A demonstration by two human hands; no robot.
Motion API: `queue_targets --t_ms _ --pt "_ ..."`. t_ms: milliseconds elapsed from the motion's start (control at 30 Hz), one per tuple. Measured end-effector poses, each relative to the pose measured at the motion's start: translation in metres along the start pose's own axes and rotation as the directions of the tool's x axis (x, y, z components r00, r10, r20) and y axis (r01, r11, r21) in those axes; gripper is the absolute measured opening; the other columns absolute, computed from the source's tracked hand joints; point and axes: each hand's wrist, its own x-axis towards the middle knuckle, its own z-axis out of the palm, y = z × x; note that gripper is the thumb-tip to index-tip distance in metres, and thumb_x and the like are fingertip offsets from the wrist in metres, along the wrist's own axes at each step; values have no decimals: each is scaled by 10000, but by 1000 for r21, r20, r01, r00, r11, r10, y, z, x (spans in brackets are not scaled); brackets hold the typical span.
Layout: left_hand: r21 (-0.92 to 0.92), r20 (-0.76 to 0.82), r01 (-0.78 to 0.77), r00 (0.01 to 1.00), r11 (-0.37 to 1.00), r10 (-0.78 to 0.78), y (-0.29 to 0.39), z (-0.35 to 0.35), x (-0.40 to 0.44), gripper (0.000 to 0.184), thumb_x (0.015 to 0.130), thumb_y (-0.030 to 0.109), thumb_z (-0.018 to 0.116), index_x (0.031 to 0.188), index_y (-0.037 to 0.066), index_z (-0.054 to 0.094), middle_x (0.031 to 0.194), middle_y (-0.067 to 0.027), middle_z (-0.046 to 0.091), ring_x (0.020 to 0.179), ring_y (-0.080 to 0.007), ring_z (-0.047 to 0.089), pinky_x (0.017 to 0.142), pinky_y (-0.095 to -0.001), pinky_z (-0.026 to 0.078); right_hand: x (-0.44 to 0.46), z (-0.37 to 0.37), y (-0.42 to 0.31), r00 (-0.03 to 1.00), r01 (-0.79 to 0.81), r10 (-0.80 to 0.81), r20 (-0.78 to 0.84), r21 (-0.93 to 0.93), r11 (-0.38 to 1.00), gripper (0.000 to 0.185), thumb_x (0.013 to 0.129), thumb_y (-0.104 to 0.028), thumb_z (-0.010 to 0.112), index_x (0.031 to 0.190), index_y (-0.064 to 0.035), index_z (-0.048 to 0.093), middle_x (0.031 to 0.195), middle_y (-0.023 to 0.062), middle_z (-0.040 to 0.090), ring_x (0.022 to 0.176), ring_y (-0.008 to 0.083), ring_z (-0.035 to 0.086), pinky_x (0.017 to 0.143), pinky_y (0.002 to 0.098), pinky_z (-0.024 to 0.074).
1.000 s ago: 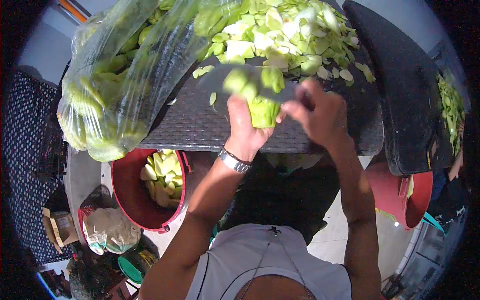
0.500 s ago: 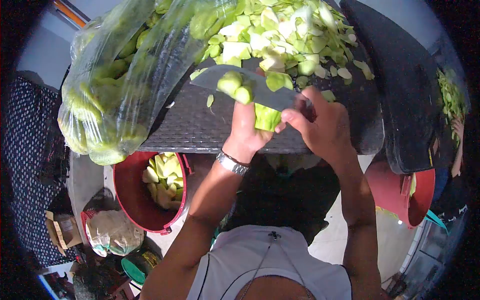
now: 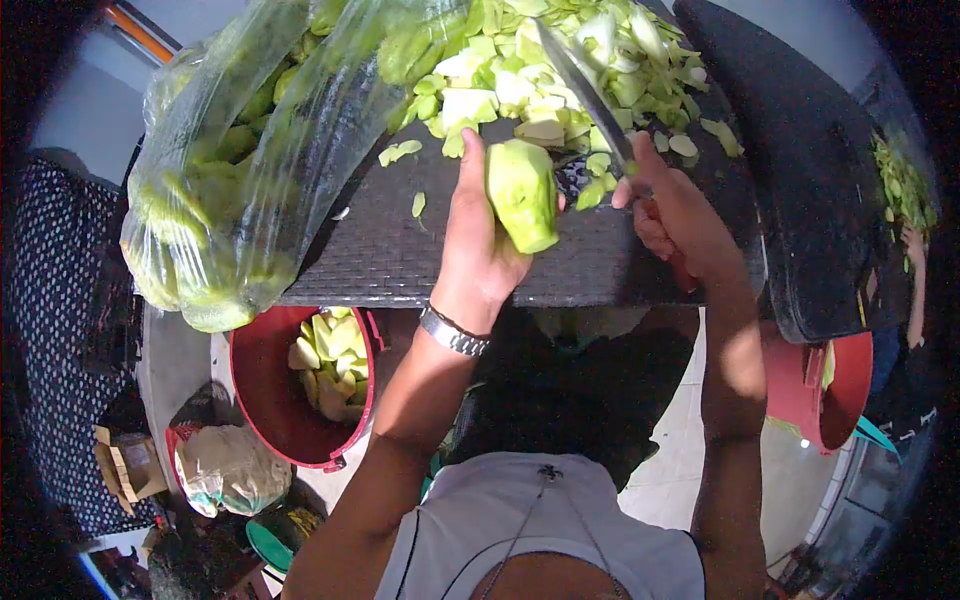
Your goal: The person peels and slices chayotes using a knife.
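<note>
My left hand (image 3: 475, 235), with a metal watch on its wrist, is wrapped round a pale green chayote (image 3: 522, 195) with cut, faceted sides. The thumb points up along its left side. To the right, my right hand (image 3: 675, 205) grips a large knife (image 3: 590, 95) by its reddish handle. The blade tilts up and left, apart from the chayote. Behind both hands lies a pile of green peelings (image 3: 480, 105) on the dark woven tabletop (image 3: 400, 255).
A clear plastic bag of chayotes (image 3: 210, 210) hangs over the table's left edge. Below stands a red bucket (image 3: 255, 400) with pale cut pieces; another red bucket (image 3: 848, 395) is at right. Beside a black chair back (image 3: 790, 150), another person's hand (image 3: 913, 245) touches green peelings.
The knife has moved off the chayote, up and to the right, and its blade has swung to point away from me. The cut chayote now stands more upright in my left hand.
</note>
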Motion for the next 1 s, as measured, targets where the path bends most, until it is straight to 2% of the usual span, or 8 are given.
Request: queue_targets --t_ms 133,200,267,333,433,567,700,1000 --pt "46 61 2 998 999 -4 1 -2 -4 332 888 196 748 1126 48 570 989 -100 617 828 -230 634 653 -324 549 5 19 12 913 384 -402 -73 -184 905 530 1034 -528 475 894 -33 601 537 12 458 439 114 421 446 303 378" --pt "-77 52 100 994 992 -97 3 0 -1 319 913 230 729 1127 51 574 992 -94 624 830 -229 632 665 -332 544 7 29 21 857 479 -501 -117 -175 860 472 1013 -484 545 903 -28 597 569 52 520 459 137 459 486 328 433" --pt "-118 44 112 993 987 -107 2 1 0 317 935 272 709 1126 53 580 994 -87 633 838 -227 637 685 -342 545 -14 36 7 768 553 -633 -96 -400 731 429 956 -449 645 986 -22 616 721 143 624 645 285 616 588 406 506" --pt "-79 24 48 999 996 -47 -8 -1 -1 330 956 321 687 1124 54 589 996 -79 643 851 -226 647 712 -356 551 -27 47 3 746 535 -661 -84 -515 669 439 914 -446 709 999 -27 611 771 173 673 713 360 696 625 448 543" --pt "-172 125 91 990 981 -70 -9 -8 6 454 1001 477 566 1178 62 626 1093 -126 703 949 -271 692 852 -455 562 -31 56 7 766 485 -637 -87 -573 661 481 868 -491 751 928 -51 565 698 127 664 636 357 693 581 454 545" --pt "-25 217 94 972 995 -86 -13 -1 -3 505 979 550 568 1126 72 643 1004 -105 705 896 -263 692 798 -405 574 -27 58 19 689 522 -725 -20 -681 514 547 815 -553 779 912 -77 526 656 85 656 561 339 678 541 448 551" --pt "21 185 51 981 999 -54 -14 4 -9 552 958 604 556 1085 76 654 948 -100 704 845 -248 694 768 -387 579 -28 55 21 693 507 -720 32 -732 456 503 801 -465 820 974 -72 557 654 72 630 587 291 676 545 390 523" --pt "141 128 -52 991 989 34 -26 -3 -4 624 960 659 493 1087 73 667 960 -107 719 851 -237 706 787 -368 584 -27 56 22 561 510 -827 23 -797 324 623 711 -565 841 958 -66 560 638 54 633 575 283 673 531 391 526"
